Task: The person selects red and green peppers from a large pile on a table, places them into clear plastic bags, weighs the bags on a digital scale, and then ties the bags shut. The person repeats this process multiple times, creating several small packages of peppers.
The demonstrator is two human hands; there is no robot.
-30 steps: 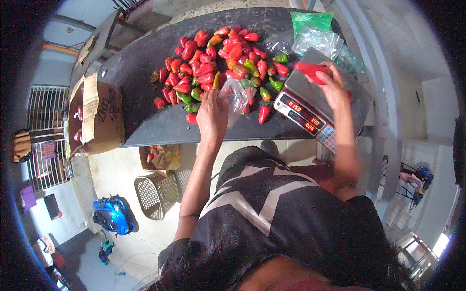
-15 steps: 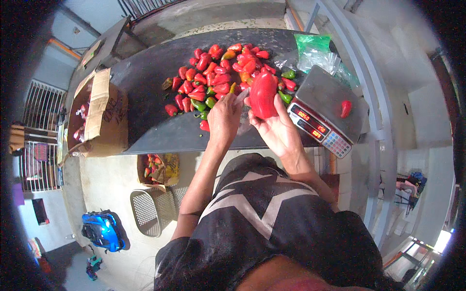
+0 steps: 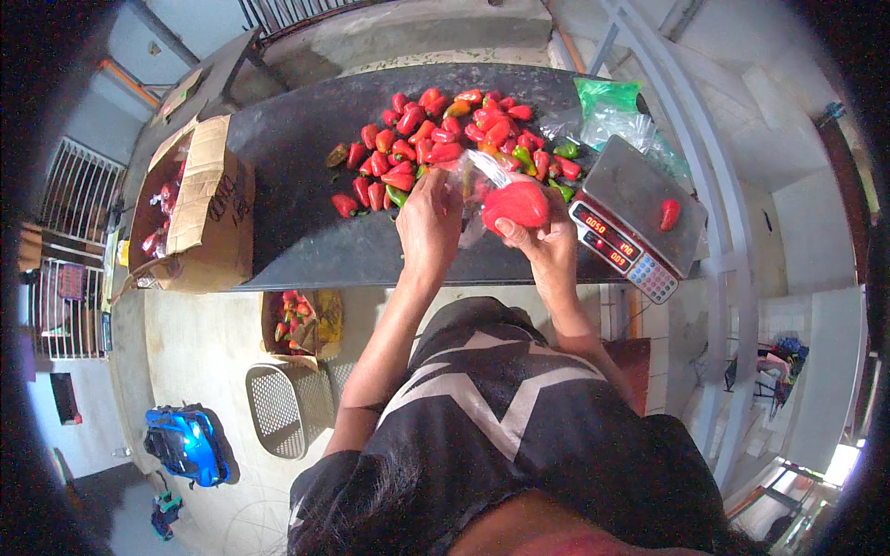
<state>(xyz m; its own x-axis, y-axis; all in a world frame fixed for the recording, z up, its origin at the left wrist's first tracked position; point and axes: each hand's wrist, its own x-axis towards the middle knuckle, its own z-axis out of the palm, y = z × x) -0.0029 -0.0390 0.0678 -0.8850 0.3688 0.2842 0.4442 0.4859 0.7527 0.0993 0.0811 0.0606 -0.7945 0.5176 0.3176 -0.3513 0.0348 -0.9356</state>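
My left hand point(image 3: 429, 227) is closed, pinching a clear plastic bag point(image 3: 475, 176); the bag hangs between my hands, its crumpled film catching the light. My right hand point(image 3: 547, 248) is wrapped round a large red bell pepper point(image 3: 516, 203), thumb across its near side. The pepper is against the bag; whether it is inside the film I cannot tell. Just beyond my hands lies a pile of peppers point(image 3: 408, 130), mostly red with a few green and orange. To the right, one small red pepper point(image 3: 669, 214) rests on a digital scale point(image 3: 626, 190) with a lit display.
An open cardboard box point(image 3: 218, 208) of bagged red goods stands at the table's left. Green and clear plastic bags point(image 3: 607, 97) lie behind the scale. Below the black table point(image 3: 297, 185) are a pepper-filled box point(image 3: 275, 320), a plastic basket point(image 3: 278, 412) and a blue backpack point(image 3: 190, 445).
My right hand has turned and lowered the large pepper, so it no longer stands upright. More of the bag shows, spread between my hands. My left hand stays near the pile.
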